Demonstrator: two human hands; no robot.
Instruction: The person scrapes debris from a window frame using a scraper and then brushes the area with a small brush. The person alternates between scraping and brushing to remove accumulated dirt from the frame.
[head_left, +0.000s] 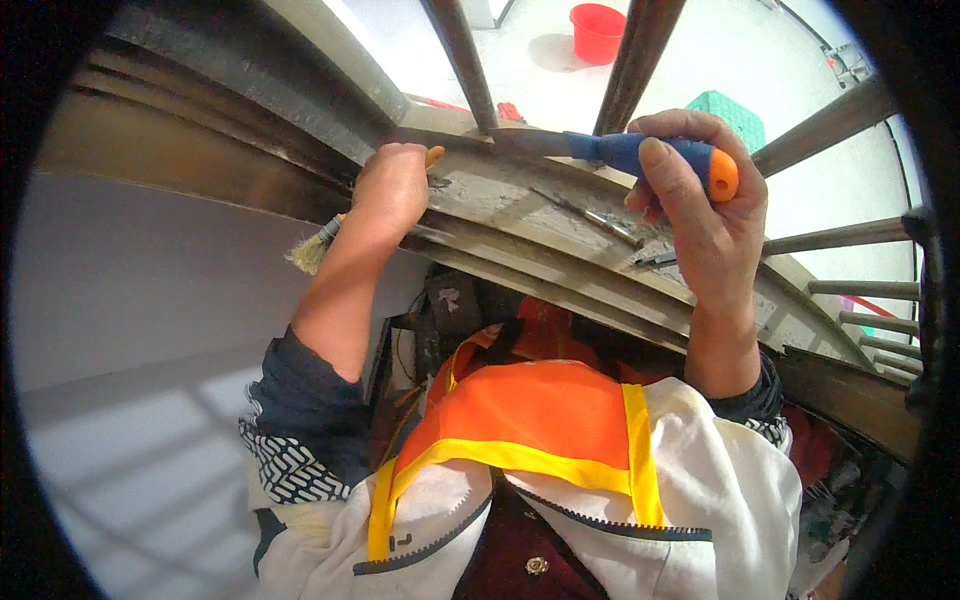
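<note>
My left hand (393, 182) is closed around a paintbrush at the left corner of a dusty window sill (480, 180). Pale bristles of the brush (309, 251) stick out below the wrist, and an orange handle tip shows above the fingers. In my right hand (712, 202) is a putty knife (637, 152) with a blue and orange handle. Its blade points left, over the sill by a metal bar; whether it touches is unclear. A thin metal rod tool (589, 215) lies on the sill between my hands. Near my right wrist is a small dark tool (658, 260), partly hidden.
Upright metal bars (469, 64) stand along the sill's far side. Sliding-window track rails (555, 262) run along the near side. Beyond the bars are a red bucket (598, 34) and a green plastic stool (727, 118). A white wall (150, 285) is at left.
</note>
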